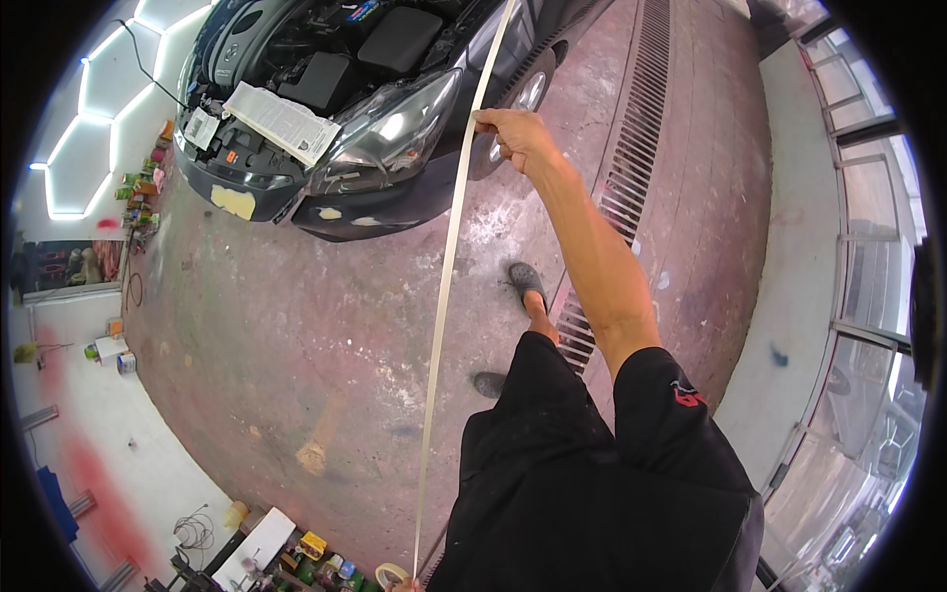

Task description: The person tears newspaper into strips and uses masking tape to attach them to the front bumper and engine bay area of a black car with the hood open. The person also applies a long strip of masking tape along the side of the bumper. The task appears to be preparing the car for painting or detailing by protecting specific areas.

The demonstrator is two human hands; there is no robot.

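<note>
A long strip of pale masking tape (446, 286) runs from the bottom edge of the picture up past the front of a dark car (390, 128). My right hand (511, 133) pinches the strip near the car's front wheel, arm stretched out. The tape roll (392, 574) shows at the very bottom, with only a sliver of my left hand (404, 585) visible on it. The car's bonnet is open, a sheet of paper (281, 120) lies over its front, and pale filler patches mark the bumper.
A long floor drain grate (631, 148) runs along the reddish floor right of the car. Cans and bottles (138, 187) line the left wall. A cluttered bench with tools (286, 557) sits at the lower left. Windows (868, 296) run along the right.
</note>
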